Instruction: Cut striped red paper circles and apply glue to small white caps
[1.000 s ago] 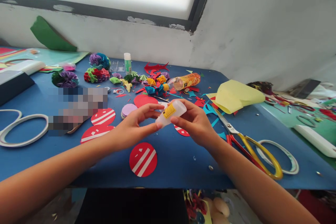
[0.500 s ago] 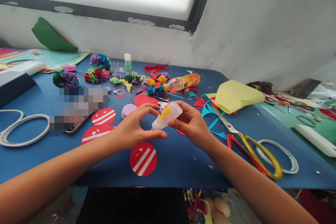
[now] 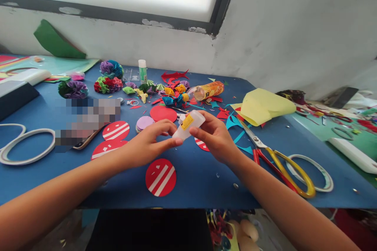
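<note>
A small translucent white glue bottle with a yellow label is held tilted above the table, its narrow end pointing down and left. My right hand grips its wide end between thumb and fingers. The thumb and fingers of my left hand close around the narrow end, which they hide. Below them lies a red paper circle with white strips. Similar striped red circles lie to the left, and another striped circle is partly hidden behind my right hand.
Yellow-and-red scissors and a white tape roll lie at right, near folded yellow paper. Behind are an orange-labelled bottle, a glue stick, paper scraps and ruffled flowers. A phone lies left.
My left thumb and fingers have moved together and closed on the narrow end of the glue bottle. My right hand still holds the wide end.
</note>
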